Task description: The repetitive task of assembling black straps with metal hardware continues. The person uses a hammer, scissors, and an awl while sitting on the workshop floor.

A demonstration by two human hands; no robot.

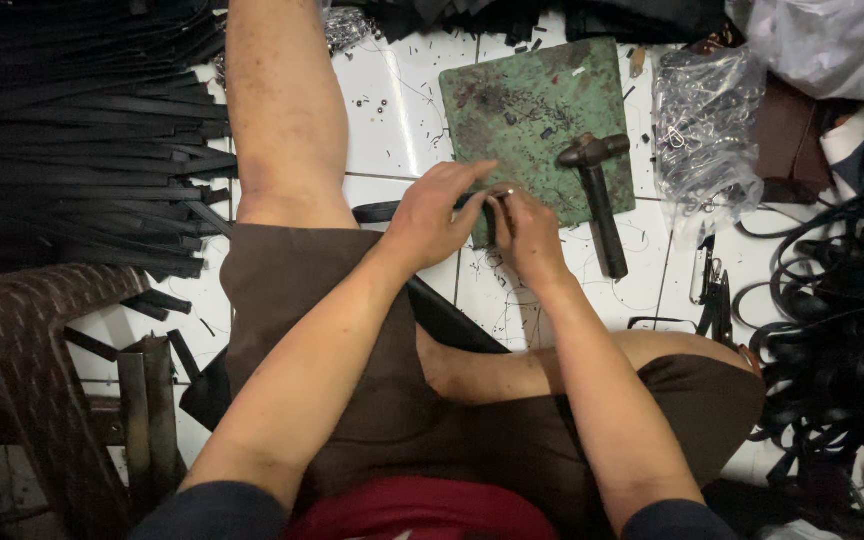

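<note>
Both hands meet at the near edge of the green metal plate (537,120), and the work sits right between them. The left hand (432,215) pinches the end of a black strap (384,211), fingers narrowed down on it, thumb and forefinger pressing from the left. The right hand (527,235) closes in from the opposite side, fingertips tight on a small shiny metal piece (503,192) at that same strap end; what kind of fitting it is stays too small to tell. The two grips touch, so neither hand is nearer: the piece lies exactly at the join.

The strap's long axis runs left from the pinch, flat across the white tiled floor (397,110), passing behind the left wrist towards the bare knee. Just right of the right hand, touching nothing, a black hammer (597,190) lies on the plate, head away from the person and handle pointing back towards them, close to the right knuckles. Further right stands a clear bag of metal rings (702,130), and beyond it a tangle of black straps (832,330). Pliers (714,300) rest on the tiles, right of and nearer than the grip. Far left, a stack of cut black strips (82,140) lies well apart. Nothing crowds the plate directly ahead of the fingers.
</note>
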